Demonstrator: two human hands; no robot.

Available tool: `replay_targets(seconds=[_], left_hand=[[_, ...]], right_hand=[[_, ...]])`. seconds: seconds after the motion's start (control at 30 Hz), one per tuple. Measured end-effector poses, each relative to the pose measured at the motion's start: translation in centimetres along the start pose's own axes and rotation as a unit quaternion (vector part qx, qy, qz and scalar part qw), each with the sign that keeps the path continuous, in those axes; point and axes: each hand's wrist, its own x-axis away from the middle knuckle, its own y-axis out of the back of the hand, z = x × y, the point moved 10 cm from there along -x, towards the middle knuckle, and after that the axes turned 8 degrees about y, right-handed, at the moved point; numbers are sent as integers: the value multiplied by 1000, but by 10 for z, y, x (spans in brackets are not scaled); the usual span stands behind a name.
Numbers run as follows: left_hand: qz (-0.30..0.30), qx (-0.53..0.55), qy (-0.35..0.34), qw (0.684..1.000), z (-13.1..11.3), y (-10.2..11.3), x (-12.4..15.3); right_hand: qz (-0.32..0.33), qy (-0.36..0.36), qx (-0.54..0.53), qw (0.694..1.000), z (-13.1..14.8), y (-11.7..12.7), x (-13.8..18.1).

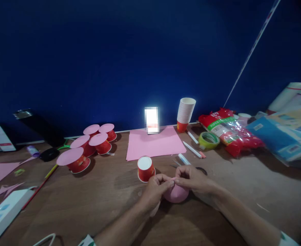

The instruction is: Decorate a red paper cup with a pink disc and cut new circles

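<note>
Between my two hands is a round piece of pink paper [176,195], bent at its upper edge. My left hand [158,188] pinches it from the left with thumb and forefinger. From the other side my right hand [195,179] grips the same edge, its fingertips close to the left ones. An upside-down red paper cup [145,169] stands just beyond my left hand. Scissors [202,170] lie partly hidden behind my right hand, beside a glue stick [184,159].
Several upturned red cups topped with pink discs [70,156] stand at left. Pink sheets [154,145] lie under a lit phone [151,119]. Stacked cups [186,111], green tape [209,140] and a red cup bag [228,131] are at right; a power strip [9,212] is near left.
</note>
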Motion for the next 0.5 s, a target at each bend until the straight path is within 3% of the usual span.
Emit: replay_targets(seconds=[0.3,0.5], left_hand=[[29,19,8,999,1,-3,-2],[39,3,11,999,3,-4,-3]], right_hand=[[30,6,-74,997,-9,-4,1],[-10,-18,-95,995,-16,0,1]])
